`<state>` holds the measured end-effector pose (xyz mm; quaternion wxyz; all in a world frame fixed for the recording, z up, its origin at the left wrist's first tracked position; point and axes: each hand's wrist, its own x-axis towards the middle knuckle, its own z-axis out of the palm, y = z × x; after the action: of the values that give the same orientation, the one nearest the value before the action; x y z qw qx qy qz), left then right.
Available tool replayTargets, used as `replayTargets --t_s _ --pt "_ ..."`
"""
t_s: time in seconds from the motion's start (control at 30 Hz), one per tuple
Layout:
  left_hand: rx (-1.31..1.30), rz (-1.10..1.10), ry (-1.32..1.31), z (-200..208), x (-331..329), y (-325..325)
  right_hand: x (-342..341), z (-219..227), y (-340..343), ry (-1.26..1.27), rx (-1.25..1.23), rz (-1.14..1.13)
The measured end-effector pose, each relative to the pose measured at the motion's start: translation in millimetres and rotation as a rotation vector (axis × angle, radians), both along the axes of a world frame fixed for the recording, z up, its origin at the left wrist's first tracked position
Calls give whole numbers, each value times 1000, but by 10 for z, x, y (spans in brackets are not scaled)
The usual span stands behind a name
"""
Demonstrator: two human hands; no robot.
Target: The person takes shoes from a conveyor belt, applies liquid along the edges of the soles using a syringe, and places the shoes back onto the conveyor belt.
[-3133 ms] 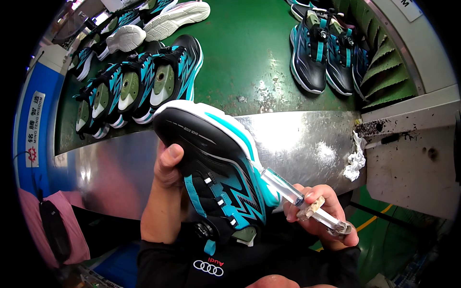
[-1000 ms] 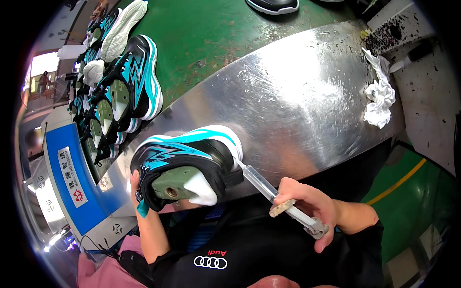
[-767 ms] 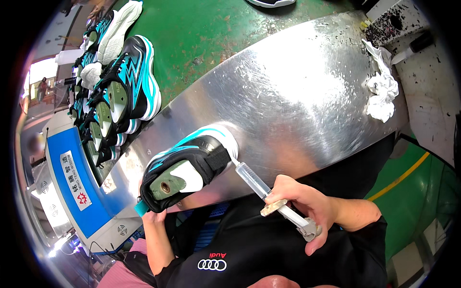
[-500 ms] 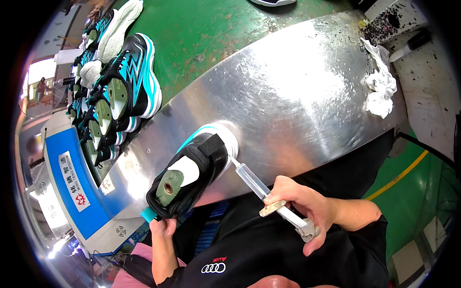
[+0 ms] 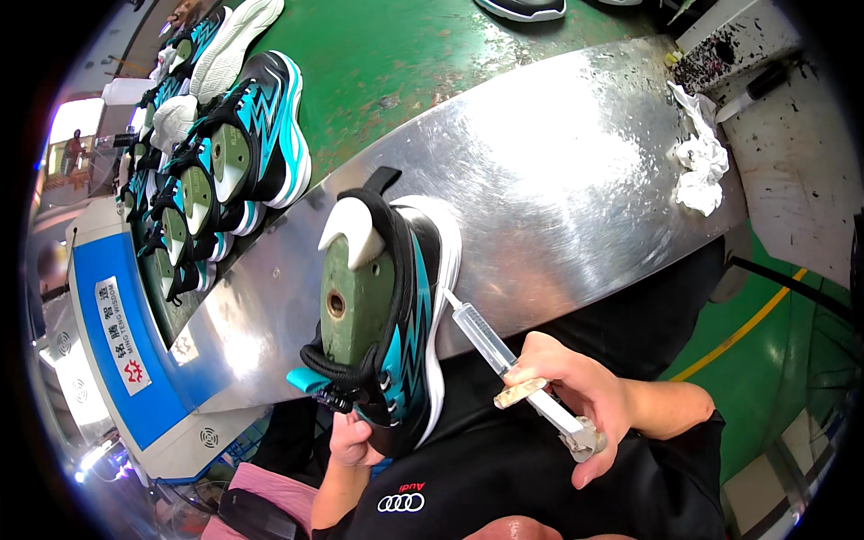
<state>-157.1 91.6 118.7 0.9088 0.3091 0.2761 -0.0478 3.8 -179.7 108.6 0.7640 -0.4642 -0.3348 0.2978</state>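
Note:
A black and turquoise sports shoe (image 5: pixel 416 324) with a white sole is tilted over the near edge of the metal bench. Inside it sits a green shoe last (image 5: pixel 357 301) with a white end piece. My left hand (image 5: pixel 351 441) grips the shoe from below at its near end; part of that hand is hidden behind the shoe. Between the fingers of my right hand (image 5: pixel 580 387) is a clear syringe (image 5: pixel 483 335), with a finger around the flange and the plunger end against the palm side. Its thin tip meets or nearly meets the white sole's edge.
Several similar shoes (image 5: pixel 274 135) with green lasts stand in rows at the far left, with a pale loose sole (image 5: pixel 229 54) among them. Crumpled white tissue (image 5: pixel 700 162) lies at the bench's right end, near a dark-handled tool (image 5: pixel 754 92). A blue machine panel (image 5: pixel 112 337) borders the left.
My left hand has turned the shoe, so its outer side and the last now show more. The syringe has shifted slightly right, its tip still by the sole edge.

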Motion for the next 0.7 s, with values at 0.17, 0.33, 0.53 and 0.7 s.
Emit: replayTargets --t_s 0.17,0.33,0.53,0.7 --pt "-127 -61 8 9 89 -180 32 152 0 -60 -56 20" --pt "-192 -124 -9 -20 130 -182 -2 357 -53 29 -100 96" --pt "-489 -249 -128 -144 229 -247 -127 593 -207 176 -87 136" --pt "-672 -323 -193 -152 466 -444 -197 921 -404 164 -229 117"
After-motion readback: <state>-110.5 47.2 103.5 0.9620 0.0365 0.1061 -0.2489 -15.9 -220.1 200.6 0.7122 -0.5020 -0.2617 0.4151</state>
